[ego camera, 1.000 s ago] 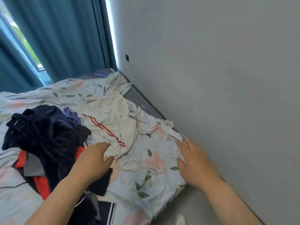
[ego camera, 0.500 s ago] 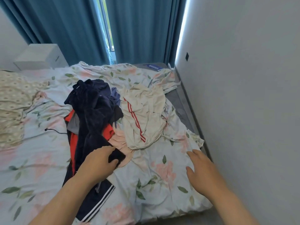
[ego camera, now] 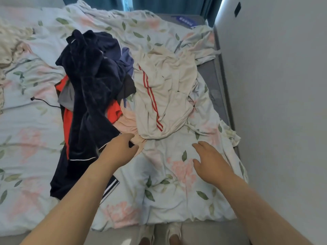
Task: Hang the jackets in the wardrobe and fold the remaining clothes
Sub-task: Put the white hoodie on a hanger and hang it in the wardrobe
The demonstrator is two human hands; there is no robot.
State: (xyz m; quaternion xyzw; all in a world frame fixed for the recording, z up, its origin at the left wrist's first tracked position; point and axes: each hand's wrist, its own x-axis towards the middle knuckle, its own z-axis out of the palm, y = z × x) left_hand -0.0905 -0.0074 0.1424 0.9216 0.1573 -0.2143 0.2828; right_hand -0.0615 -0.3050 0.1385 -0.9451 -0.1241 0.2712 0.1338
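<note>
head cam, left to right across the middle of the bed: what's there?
Black cable → dark navy jacket → cream garment with red stripes → grey mattress edge → white wall.

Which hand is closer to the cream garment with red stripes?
Left. The left hand reaches just below the cream garment with red stripes, at its lower left edge; the right hand hovers farther down over the floral sheet.

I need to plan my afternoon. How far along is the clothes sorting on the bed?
Nothing looks done: the dark navy garment, the cream garment with red stripes and a pink piece lie crumpled on the floral sheet. The left hand reaches toward the pile; the right hand hovers open. All hanging and folding remains.
</note>
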